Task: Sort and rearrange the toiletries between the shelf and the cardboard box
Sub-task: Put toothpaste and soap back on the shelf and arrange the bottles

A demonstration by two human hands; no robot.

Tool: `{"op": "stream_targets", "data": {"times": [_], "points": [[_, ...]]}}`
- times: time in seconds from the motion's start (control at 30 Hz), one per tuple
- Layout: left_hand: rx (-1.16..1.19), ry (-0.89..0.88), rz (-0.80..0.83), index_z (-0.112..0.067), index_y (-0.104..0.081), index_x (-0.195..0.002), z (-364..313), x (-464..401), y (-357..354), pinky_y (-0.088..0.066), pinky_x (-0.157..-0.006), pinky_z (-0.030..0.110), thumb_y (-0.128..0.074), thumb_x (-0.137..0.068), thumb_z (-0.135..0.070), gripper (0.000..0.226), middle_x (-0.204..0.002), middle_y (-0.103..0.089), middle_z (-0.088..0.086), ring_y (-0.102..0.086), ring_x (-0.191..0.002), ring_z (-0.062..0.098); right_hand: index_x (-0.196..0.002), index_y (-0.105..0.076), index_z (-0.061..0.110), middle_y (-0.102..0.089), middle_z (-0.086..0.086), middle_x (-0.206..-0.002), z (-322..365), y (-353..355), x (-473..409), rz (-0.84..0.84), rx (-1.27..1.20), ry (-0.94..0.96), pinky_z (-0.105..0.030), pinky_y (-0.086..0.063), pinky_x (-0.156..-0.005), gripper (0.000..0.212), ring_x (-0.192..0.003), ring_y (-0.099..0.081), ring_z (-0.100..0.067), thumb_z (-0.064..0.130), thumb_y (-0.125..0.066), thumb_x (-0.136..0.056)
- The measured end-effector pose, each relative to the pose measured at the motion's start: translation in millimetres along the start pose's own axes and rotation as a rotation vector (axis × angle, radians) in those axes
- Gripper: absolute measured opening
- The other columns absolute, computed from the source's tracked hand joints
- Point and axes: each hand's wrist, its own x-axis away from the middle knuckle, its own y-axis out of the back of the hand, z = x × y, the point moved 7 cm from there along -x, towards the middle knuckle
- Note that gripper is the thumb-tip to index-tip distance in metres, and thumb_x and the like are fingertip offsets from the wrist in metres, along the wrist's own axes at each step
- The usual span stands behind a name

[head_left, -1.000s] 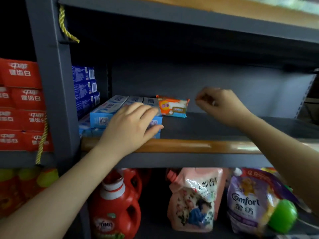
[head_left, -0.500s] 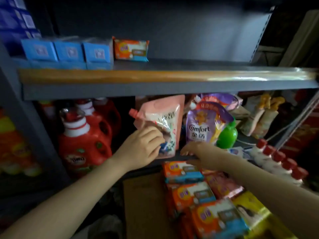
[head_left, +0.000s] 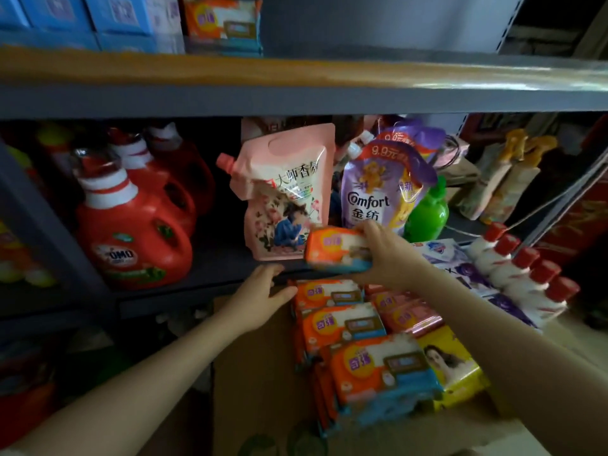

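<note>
In the head view, the right hand (head_left: 383,255) gripped a small orange-and-blue wrapped soap packet (head_left: 335,249), fingers curled over its top and right end, holding it above the far end of the open brown cardboard box (head_left: 260,383) and in front of the lower grey metal shelf (head_left: 197,274). The left hand (head_left: 260,296) lay with relaxed fingers at the box's far edge, just left of the nearest stacked packets, holding nothing. Inside the box, along its right side, lay a row of matching orange soap packets (head_left: 342,324), with a yellow packet (head_left: 450,363) to their right. On the lower shelf stood red detergent jugs (head_left: 131,232) at left, a pink spouted pouch (head_left: 286,192) in the middle, and a purple Comfort pouch (head_left: 378,189) right of it. On the upper shelf, far left, another orange packet (head_left: 222,24) sat beside blue boxes (head_left: 88,18).
</note>
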Motion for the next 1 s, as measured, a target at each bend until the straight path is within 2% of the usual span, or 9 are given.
{"op": "stream_targets", "data": {"times": [0.13, 0.27, 0.43, 0.57, 0.67, 0.77, 0.83, 0.9, 1.0], "points": [[0.022, 0.120, 0.198, -0.018, -0.023, -0.147, 2, -14, -26, -0.029, -0.107, 0.030, -0.051, -0.089, -0.050, 0.071, -0.151, -0.029, 0.004, -0.034, -0.134, 0.019, -0.119, -0.036, 0.017, -0.056, 0.002, -0.099, -14, 22, 11, -0.052, -0.176, -0.116, -0.034, -0.049, -0.071, 0.075, -0.086, -0.059, -0.021, 0.045, -0.080, -0.064], [-0.030, 0.128, 0.237, -0.018, -0.032, -0.142, -5, -26, -37, -0.038, -0.101, 0.030, -0.072, -0.074, -0.046, 0.083, -0.142, -0.040, 0.003, -0.043, -0.125, 0.018, -0.123, -0.039, 0.022, -0.060, 0.004, -0.101, -16, 18, 23, -0.002, -0.619, -0.212, -0.026, -0.052, -0.075, 0.069, -0.086, -0.062, -0.010, 0.032, -0.080, -0.068], [0.012, 0.138, 0.224, -0.019, -0.051, -0.122, -9, -30, -38, -0.046, -0.081, 0.023, -0.080, -0.069, -0.033, 0.062, -0.121, -0.050, -0.001, -0.053, -0.101, 0.010, -0.097, -0.053, 0.015, -0.060, 0.000, -0.082, 5, 13, 31, 0.087, -1.176, -0.218, -0.018, -0.049, -0.054, 0.033, -0.064, -0.062, -0.003, 0.027, -0.072, -0.074], [0.219, 0.173, 0.172, -0.021, -0.052, -0.108, -2, -25, -26, -0.045, -0.068, 0.017, -0.084, -0.065, -0.028, 0.054, -0.104, -0.055, -0.007, -0.055, -0.091, 0.006, -0.098, -0.055, 0.017, -0.061, -0.002, -0.085, 3, 12, 25, -0.034, -1.516, -0.448, -0.023, -0.052, -0.053, 0.042, -0.069, -0.062, -0.010, 0.055, -0.054, -0.079], [0.404, 0.155, 0.092, -0.020, -0.060, -0.092, -5, -21, 6, -0.048, -0.065, 0.020, -0.080, -0.070, -0.016, 0.030, -0.093, -0.062, 0.000, -0.060, -0.081, 0.009, -0.094, -0.062, 0.016, -0.068, 0.001, -0.067, 8, 26, 17, -0.121, -1.759, -0.462, -0.022, -0.053, -0.049, 0.043, -0.054, -0.064, -0.009, 0.054, -0.044, -0.083], [0.419, 0.000, -0.025, -0.026, -0.059, -0.090, -26, -13, 54, -0.052, -0.067, 0.026, -0.079, -0.070, -0.010, 0.032, -0.097, -0.062, 0.002, -0.062, -0.085, 0.014, -0.100, -0.059, 0.014, -0.072, 0.002, -0.073, 26, 65, 6, -0.146, -1.783, -0.170, -0.023, -0.056, -0.054, 0.029, -0.061, -0.067, -0.009, 0.034, -0.053, -0.079], [0.432, -0.147, -0.109, -0.027, -0.058, -0.090, -53, -2, 92, -0.053, -0.068, 0.024, -0.078, -0.069, -0.006, 0.035, -0.097, -0.062, -0.001, -0.062, -0.088, 0.012, -0.103, -0.058, 0.013, -0.072, -0.002, -0.080, 40, 92, -1, -0.143, -1.722, 0.031, -0.028, -0.057, -0.058, 0.042, -0.067, -0.069, -0.013, 0.032, -0.070, -0.068], [0.481, -0.293, -0.214, -0.027, -0.059, -0.088, -81, 12, 136, -0.052, -0.068, 0.018, -0.083, -0.064, -0.015, 0.036, -0.093, -0.064, -0.005, -0.061, -0.085, 0.006, -0.102, -0.058, 0.012, -0.070, -0.004, -0.079, 49, 118, -10, -0.190, -1.597, 0.109, -0.031, -0.057, -0.057, 0.054, -0.065, -0.067, -0.016, 0.034, -0.083, -0.059], [0.503, -0.487, -0.361, -0.038, -0.060, -0.085, -118, 35, 196, -0.051, -0.069, 0.017, -0.076, -0.055, -0.035, 0.035, -0.085, -0.065, -0.012, -0.059, -0.080, -0.001, -0.100, -0.056, 0.016, -0.068, 0.002, -0.072, 61, 163, -25, -0.395, -1.352, 0.154, -0.027, -0.052, -0.052, 0.034, -0.059, -0.062, -0.011, 0.015, -0.074, -0.071]]}}
